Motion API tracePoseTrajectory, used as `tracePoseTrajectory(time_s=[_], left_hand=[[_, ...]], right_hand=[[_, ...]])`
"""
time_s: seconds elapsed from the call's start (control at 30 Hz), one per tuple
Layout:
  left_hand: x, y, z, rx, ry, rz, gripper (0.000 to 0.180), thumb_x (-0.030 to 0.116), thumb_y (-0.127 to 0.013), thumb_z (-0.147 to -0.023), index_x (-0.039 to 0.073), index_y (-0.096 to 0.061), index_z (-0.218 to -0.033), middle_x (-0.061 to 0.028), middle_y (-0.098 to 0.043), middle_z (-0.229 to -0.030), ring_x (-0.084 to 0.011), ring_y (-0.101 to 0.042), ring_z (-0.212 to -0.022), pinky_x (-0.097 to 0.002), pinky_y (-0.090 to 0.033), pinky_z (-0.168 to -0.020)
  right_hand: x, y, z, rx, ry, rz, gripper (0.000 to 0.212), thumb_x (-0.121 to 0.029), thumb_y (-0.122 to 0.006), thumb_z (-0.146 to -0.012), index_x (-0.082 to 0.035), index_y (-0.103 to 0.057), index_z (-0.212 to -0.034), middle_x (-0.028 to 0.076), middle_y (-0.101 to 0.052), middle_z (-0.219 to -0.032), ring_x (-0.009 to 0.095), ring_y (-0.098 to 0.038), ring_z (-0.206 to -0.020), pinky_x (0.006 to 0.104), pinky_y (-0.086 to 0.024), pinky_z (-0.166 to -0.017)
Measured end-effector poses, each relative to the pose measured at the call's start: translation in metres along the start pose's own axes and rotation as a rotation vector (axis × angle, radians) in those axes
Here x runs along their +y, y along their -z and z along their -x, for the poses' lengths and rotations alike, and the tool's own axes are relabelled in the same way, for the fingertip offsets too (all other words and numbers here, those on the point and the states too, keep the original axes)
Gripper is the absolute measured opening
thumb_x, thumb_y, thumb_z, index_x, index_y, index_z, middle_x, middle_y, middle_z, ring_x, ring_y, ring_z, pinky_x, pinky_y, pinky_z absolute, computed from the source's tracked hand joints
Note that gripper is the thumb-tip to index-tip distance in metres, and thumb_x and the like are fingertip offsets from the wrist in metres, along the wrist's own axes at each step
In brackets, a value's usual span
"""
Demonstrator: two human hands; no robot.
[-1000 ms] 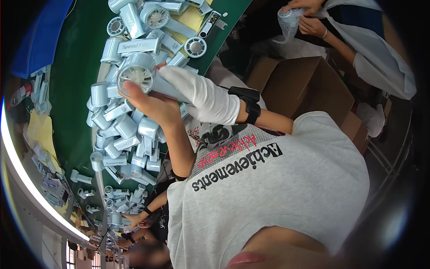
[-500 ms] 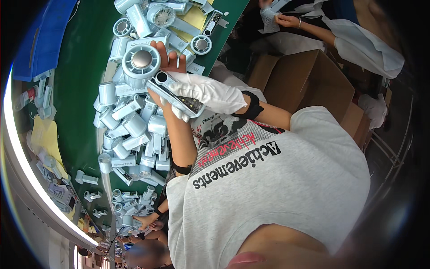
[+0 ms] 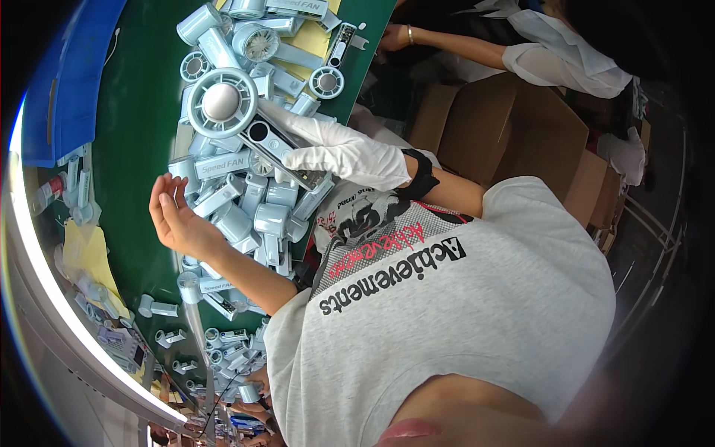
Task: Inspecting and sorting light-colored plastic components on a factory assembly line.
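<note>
Fan (image 3: 237,112) is in the upper left of the frame, in front of the heap (image 3: 275,218), slotted head (image 3: 220,102) leftward, handle (image 3: 272,144) slanting down-right. Right grip (image 3: 346,155), white-gloved, pinches the handle — gloved fingertips over its dark face. Left grip (image 3: 186,229), bare, is loosely spread with nothing in it, left of centre, over the green bench (image 3: 141,112) beside the heap.

Looks light and stiff; glossy plastic, probably slippery against cloth. Head slots and the bared electronics (image 3: 310,177) at the handle's lower end seem fragile — best hold is likely the handle's long sides.

Writing: grey lettering (image 3: 223,165) along some handles in the heap; big dark and red lettering, upside down, on the grey shirt (image 3: 477,313). Marks on the fan's dark face too tiny to read.
</note>
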State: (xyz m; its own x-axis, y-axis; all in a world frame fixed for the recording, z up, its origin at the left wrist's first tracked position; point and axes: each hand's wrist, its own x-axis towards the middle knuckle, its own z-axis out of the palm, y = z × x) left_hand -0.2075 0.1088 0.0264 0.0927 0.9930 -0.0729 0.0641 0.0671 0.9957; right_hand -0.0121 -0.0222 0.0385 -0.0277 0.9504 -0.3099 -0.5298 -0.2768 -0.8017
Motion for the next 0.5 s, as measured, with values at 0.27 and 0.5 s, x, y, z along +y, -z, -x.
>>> tracePoseTrajectory(time_s=[0.27,0.5], left_hand=[[0.052,-0.067,0.054,-0.486,0.012,0.004,0.071,0.018,-0.066,-0.076,-0.005,-0.030,-0.134,-0.0203,-0.034,-0.136,-0.0302,-0.043,-0.117,-0.0423,-0.038,-0.094],[0.063,-0.089,0.074,-0.347,0.031,0.169,0.095,0.008,-0.077,-0.061,-0.009,-0.021,-0.135,-0.0201,-0.029,-0.138,-0.0304,-0.041,-0.118,-0.0392,-0.039,-0.093]], right_hand=[[-0.027,0.001,0.014,-0.027,-0.058,-0.542,0.072,-0.031,-0.057,-0.087,-0.004,-0.017,-0.140,0.008,-0.047,-0.123,0.015,-0.051,-0.105,0.0272,-0.042,-0.088],[-0.035,-0.005,0.021,-0.010,-0.047,-0.580,0.067,-0.029,-0.057,-0.087,-0.004,-0.023,-0.139,0.007,-0.048,-0.123,0.015,-0.047,-0.109,0.0271,-0.038,-0.092]])
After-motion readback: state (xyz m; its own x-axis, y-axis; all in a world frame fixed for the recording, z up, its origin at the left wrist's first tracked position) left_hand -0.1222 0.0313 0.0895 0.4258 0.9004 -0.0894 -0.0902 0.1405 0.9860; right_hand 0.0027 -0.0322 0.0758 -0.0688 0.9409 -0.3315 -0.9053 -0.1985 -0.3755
